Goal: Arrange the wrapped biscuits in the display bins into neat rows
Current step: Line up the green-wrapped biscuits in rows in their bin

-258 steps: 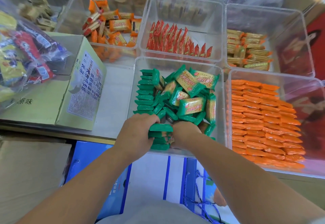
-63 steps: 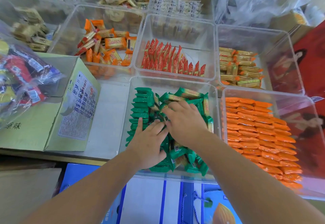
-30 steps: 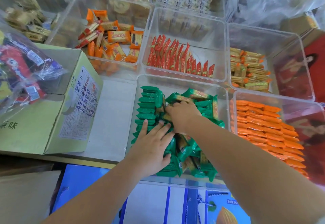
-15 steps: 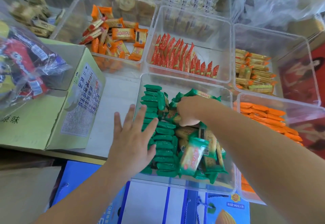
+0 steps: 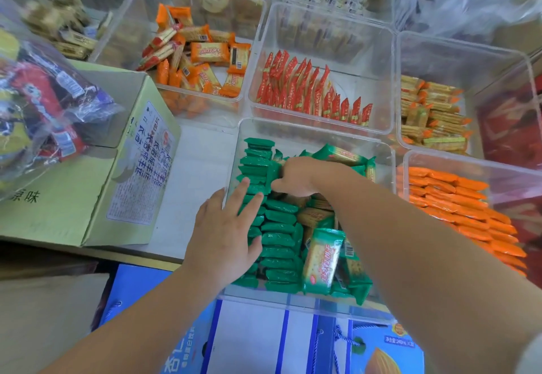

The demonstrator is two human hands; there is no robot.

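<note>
Head view: steadying the left-side row of green-wrapped biscuits (image 5: 278,238) in the near clear bin (image 5: 316,131) with a flat, straight-fingered left hand (image 5: 225,235); gripping loose ones at the far end in a curled right hand (image 5: 296,177) (best seated upright, edges flush).

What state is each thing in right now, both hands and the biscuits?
Left hand: flat, on green biscuits.
Right hand: gripping green biscuits.
Green biscuits: left rows neat, right side jumbled.
Near orange biscuits: neat rows.
Far orange biscuits: jumbled.
Red biscuits: upright, one row.
</note>
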